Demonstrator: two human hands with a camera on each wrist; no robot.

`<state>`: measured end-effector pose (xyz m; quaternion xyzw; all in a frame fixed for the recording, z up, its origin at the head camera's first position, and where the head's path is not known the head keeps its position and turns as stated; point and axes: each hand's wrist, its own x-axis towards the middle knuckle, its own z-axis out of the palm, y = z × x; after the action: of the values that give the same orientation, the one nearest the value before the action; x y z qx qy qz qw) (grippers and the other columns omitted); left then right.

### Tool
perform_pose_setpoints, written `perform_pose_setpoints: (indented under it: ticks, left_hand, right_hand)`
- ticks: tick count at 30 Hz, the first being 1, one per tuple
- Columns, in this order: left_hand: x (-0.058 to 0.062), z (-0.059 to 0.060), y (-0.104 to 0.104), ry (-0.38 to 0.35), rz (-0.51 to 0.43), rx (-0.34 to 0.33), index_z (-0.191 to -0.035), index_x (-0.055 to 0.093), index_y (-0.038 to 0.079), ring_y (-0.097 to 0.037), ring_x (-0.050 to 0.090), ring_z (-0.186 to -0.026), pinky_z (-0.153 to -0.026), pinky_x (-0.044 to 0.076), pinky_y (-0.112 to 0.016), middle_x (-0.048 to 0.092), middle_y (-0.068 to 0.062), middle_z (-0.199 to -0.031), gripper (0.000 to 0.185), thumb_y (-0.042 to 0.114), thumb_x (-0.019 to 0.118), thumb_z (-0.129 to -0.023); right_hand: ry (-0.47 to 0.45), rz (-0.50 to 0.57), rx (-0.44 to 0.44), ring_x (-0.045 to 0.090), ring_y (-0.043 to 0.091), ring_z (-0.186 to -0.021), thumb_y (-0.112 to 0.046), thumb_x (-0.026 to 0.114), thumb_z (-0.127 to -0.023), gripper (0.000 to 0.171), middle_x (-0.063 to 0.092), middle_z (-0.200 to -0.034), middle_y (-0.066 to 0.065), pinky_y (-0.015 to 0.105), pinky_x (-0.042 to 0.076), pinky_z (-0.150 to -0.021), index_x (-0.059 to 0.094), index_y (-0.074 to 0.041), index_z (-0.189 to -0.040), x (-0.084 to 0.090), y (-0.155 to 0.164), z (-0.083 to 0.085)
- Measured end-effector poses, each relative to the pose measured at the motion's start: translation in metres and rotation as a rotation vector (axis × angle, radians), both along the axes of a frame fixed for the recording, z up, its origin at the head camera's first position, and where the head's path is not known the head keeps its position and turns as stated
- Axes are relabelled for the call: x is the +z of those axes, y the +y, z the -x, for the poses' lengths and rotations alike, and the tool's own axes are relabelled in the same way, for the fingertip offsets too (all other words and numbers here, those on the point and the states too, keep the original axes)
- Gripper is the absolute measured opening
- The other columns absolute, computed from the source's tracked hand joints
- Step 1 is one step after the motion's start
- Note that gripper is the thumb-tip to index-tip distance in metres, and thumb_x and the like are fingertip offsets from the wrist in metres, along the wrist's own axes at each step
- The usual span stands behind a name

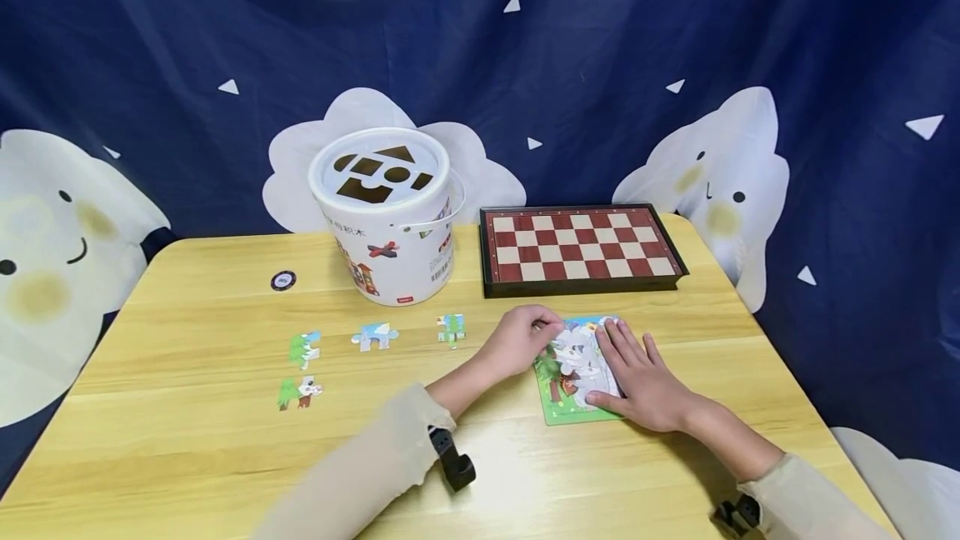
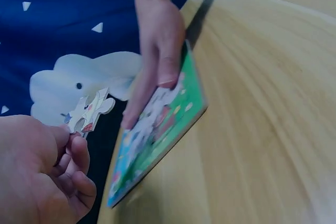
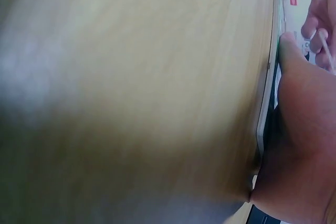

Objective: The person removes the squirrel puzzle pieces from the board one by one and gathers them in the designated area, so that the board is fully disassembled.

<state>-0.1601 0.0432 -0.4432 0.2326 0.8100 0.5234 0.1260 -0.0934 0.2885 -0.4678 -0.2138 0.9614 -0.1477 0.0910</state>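
Here's the left hand [image 1: 525, 340], poised over the far left corner of the puzzle board [image 1: 564, 417], thumb and finger pinching a puzzle piece [image 2: 94, 110] by its edge, the piece tilted up and clear of the picture in the left wrist view. The right hand [image 1: 651, 387] lies flat across the board's right side, fingers spread, gripping nothing. Watch that pinch: it looks slim, so a small slip could drop the piece or twist it out of line. And that flat palm matters too; press unevenly or drag sideways, and the board could skid on the smooth table [image 1: 225, 457], or fitted pieces could shift. Over to the left, the loose pieces [image 1: 375, 337] lie well apart from the forearm, though a careless sleeve sweep might scatter them.
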Motion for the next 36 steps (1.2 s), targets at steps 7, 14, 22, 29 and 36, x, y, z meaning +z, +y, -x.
perform_pose_setpoints:
  ticks: [7,14,22,29,36]
  left_hand:
    - [0.004,-0.002,-0.050,-0.069,-0.014,0.057,-0.109,0.071,0.002,-0.027,0.065,-0.070,-0.051,0.049,-0.022,0.068,-0.009,-0.085,0.015,0.012,0.061,-0.102]
    - [0.004,-0.007,-0.104,-0.068,0.005,0.135,-0.105,0.071,0.002,-0.024,0.061,-0.067,-0.050,0.044,-0.021,0.066,-0.008,-0.080,0.011,0.009,0.063,-0.100]
    - [0.003,-0.011,-0.160,-0.054,0.016,0.189,-0.101,0.070,0.001,-0.027,0.058,-0.067,-0.050,0.042,-0.022,0.064,-0.015,-0.079,0.009,0.006,0.062,-0.101]
    - [0.001,-0.017,-0.208,-0.099,0.120,0.235,-0.102,0.069,0.002,-0.021,0.055,-0.064,-0.049,0.043,-0.024,0.061,-0.010,-0.075,0.009,0.008,0.062,-0.101]
    - [0.001,-0.021,-0.246,-0.122,0.208,0.262,-0.105,0.069,0.000,-0.016,0.052,-0.064,-0.050,0.043,-0.025,0.061,-0.008,-0.077,0.013,0.009,0.061,-0.102]
  right_hand:
    - [0.005,0.011,-0.002,0.002,0.045,-0.153,-0.054,0.061,-0.098,0.097,0.008,-0.166,0.027,0.070,0.003,-0.116,0.016,0.005,-0.159,-0.001,-0.001,-0.001]
    - [0.007,0.017,-0.012,0.002,0.045,-0.153,-0.054,0.061,-0.098,0.097,0.008,-0.166,0.027,0.070,0.004,-0.116,0.016,0.005,-0.159,0.002,-0.002,-0.003]
    - [0.020,0.026,-0.007,0.003,0.045,-0.153,-0.055,0.060,-0.098,0.097,0.010,-0.166,0.028,0.070,0.004,-0.116,0.017,0.006,-0.159,0.001,-0.001,-0.004]
    - [0.096,0.090,0.024,0.006,0.045,-0.153,-0.055,0.060,-0.097,0.096,0.015,-0.163,0.031,0.070,0.004,-0.115,0.019,0.006,-0.159,-0.005,0.001,-0.004]
    - [0.032,0.047,0.000,0.003,0.045,-0.153,-0.056,0.060,-0.097,0.097,0.010,-0.166,0.028,0.070,0.003,-0.116,0.017,0.005,-0.159,0.001,-0.001,-0.002]
